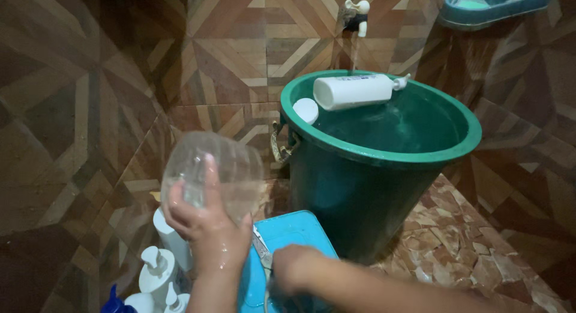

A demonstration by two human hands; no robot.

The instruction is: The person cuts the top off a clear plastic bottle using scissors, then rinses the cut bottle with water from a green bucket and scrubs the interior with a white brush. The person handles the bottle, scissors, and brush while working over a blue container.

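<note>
The work in hand looked like a rinse or wash of a clear plastic container (213,169) — a ribbed, see-through tub that the left hand (207,226) held up, tilted, at about chest level. That hand was wet and curled around the container's lower side, fingers wrapped behind it and the thumb laid up its near wall, so the grip was closed on it rather than spread. The right hand (294,268) was low and just to the right of the left wrist, knuckles up, fingers folded down toward something at the edge of a blue plastic basin (294,229); what it pinched, if anything, could not be told, since the fingertips were hidden. As a judgement, the container was mid-wash, and the next move would call for a firm hold on a slippery wall and a steady turn of the wrist so that it did not slide out. Beyond both hands, up and to the right, stood a green bucket (384,163) full of water under a wall tap (355,16), with a white bottle (354,91) lying across its rim and a white round lid (306,109) beside it. Below and left of the left hand stood white pump bottles (157,268) — near, not touching.
</note>
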